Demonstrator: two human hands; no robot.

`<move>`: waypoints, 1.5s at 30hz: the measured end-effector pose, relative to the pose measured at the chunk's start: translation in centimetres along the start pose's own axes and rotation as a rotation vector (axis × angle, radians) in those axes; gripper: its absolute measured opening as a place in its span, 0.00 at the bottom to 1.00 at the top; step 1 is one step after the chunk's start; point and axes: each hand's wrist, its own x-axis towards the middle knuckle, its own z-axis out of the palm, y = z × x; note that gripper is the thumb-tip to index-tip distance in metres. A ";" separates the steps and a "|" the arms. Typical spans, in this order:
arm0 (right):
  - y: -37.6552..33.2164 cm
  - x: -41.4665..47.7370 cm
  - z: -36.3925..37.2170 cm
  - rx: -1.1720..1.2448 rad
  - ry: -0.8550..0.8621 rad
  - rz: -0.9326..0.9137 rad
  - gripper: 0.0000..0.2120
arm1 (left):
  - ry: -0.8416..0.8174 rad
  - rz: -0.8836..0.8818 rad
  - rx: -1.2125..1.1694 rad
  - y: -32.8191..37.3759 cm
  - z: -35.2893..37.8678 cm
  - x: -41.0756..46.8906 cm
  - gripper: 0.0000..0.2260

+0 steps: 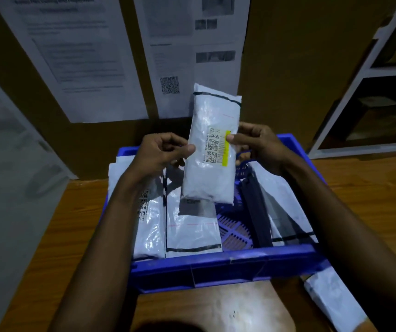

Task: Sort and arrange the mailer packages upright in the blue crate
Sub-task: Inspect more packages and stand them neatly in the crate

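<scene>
Both hands, left hand (162, 152) and right hand (257, 146), pinch the white plastic mailer package (212, 149) at frame centre above the blue plastic crate (228, 262); the slick film could slip; leaning mailers may topple.

The left forearm (110, 224) shows in the lower left of the frame and the right forearm (331, 212) in the lower right, both bare along all that is visible. The left grip (158, 152) and right grip (261, 144) are bare hands, each with a thumbnail in view.
</scene>
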 end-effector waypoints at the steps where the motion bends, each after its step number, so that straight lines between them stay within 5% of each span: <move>1: 0.1 0.0 0.2 0.001 -0.027 0.042 0.22 | 0.008 0.008 0.054 0.0 -0.4 -0.2 0.08; 7: 1.5 -0.3 2.0 -0.043 -0.198 0.304 0.08 | 0.278 0.141 0.284 0.0 -2.3 -1.3 0.04; 20: 4.3 -1.0 5.8 -0.264 -0.235 0.402 0.23 | 0.294 0.105 1.069 -2.4 0.8 -12.5 0.18; 25: 4.6 -1.2 7.0 -0.371 -0.139 0.340 0.36 | 0.212 0.017 1.071 -3.9 1.3 -13.3 0.21; 28: 4.3 -1.0 6.8 -0.784 -0.048 -0.039 0.53 | 0.221 0.009 1.045 -4.4 1.3 -13.2 0.19; 31: 3.9 -1.8 7.2 -0.901 -0.222 -0.314 0.54 | 0.227 0.000 1.026 -4.4 1.3 -13.2 0.20; 35: 5.5 -2.4 8.6 -1.111 -0.481 -0.223 0.55 | 0.266 0.011 0.983 -4.7 1.3 -13.7 0.22; 40: 6.3 -2.6 8.7 -1.130 -0.552 -0.111 0.62 | 0.419 0.021 0.967 -4.5 0.8 -14.8 0.29; 45: 6.9 -2.2 9.2 -1.140 -0.578 -0.061 0.64 | 0.277 -0.005 0.938 -5.6 -0.3 -15.2 0.31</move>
